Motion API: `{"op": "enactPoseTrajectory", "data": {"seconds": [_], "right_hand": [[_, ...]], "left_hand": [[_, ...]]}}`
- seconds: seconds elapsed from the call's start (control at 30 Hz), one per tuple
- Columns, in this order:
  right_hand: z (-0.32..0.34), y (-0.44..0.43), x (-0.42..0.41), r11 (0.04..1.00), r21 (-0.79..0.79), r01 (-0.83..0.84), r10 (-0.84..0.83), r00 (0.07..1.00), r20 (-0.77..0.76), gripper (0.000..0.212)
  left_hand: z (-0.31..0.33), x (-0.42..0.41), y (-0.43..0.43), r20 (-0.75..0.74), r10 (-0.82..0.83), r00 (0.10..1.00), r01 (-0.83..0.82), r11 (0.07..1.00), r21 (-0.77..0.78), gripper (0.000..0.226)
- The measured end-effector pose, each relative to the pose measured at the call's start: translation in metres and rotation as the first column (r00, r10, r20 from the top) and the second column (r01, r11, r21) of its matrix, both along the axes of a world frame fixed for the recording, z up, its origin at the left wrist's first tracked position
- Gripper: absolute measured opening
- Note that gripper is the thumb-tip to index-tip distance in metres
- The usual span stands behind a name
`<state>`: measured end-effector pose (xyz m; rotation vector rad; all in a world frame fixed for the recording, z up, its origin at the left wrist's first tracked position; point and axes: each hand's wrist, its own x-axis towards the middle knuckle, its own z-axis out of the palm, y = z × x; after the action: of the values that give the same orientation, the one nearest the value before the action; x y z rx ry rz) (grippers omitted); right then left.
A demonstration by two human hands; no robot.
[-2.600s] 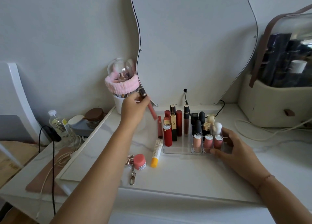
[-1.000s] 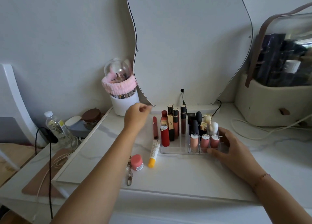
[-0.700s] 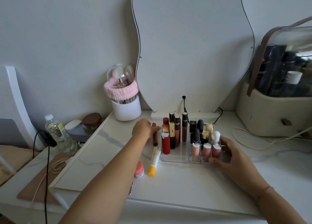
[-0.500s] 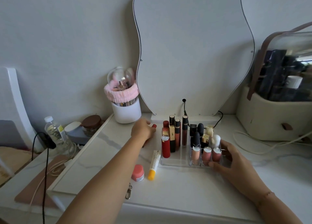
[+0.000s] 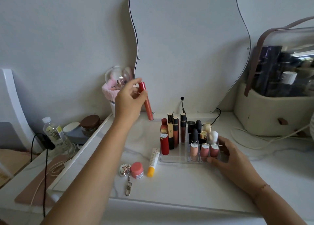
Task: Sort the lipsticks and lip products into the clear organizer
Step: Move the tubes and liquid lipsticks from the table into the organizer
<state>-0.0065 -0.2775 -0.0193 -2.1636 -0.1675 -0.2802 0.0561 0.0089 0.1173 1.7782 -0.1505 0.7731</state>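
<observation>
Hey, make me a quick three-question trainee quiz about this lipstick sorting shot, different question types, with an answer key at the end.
1. True or false: the left hand holds the red lip gloss tube in the air, clear of the clear organizer.
2. Multiple choice: the right hand rests on the organizer's A) back left corner, B) front right corner, C) middle.
3. Fill in: the white tube with a yellow cap lies on the tabletop, just ____ of the organizer.

Key
1. True.
2. B.
3. Left; the pink jar also sits loose beside it.
</observation>
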Motion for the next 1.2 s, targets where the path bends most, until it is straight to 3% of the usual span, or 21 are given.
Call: {"op": "enactPoseTrajectory", "data": {"seconds": [0.1,0.27,0.6,0.87,1.2], "right_hand": [[0.003,0.001,-0.002,1.0,0.01,-0.004,0.004,1.0,0.008,0.067],[0.005,0.002,-0.003,1.0,0.005,-0.012,0.012,1.0,0.018,0.069],[0.004,0.001,-0.002,0.998,0.045,-0.037,0.036,0.999,0.025,0.065],[0.004,0.001,-0.002,0.999,0.023,-0.03,0.029,0.999,0.03,0.065],[0.004,0.001,-0.002,1.0,0.006,-0.03,0.03,0.999,0.04,0.066]], "left_hand": [[0.02,-0.023,-0.025,0.069,-0.157,0.985,0.158,0.987,-0.008,0.032],[0.008,-0.034,-0.065,-0.008,-0.262,0.965,0.261,0.956,0.137,0.028],[-0.024,-0.023,-0.072,-0.114,-0.125,0.986,0.157,0.929,0.336,0.021],[-0.049,-0.014,-0.078,0.043,0.005,0.999,-0.028,0.82,0.572,0.022],[-0.056,-0.008,-0.075,0.065,0.057,0.996,-0.085,0.788,0.609,0.027]]}}
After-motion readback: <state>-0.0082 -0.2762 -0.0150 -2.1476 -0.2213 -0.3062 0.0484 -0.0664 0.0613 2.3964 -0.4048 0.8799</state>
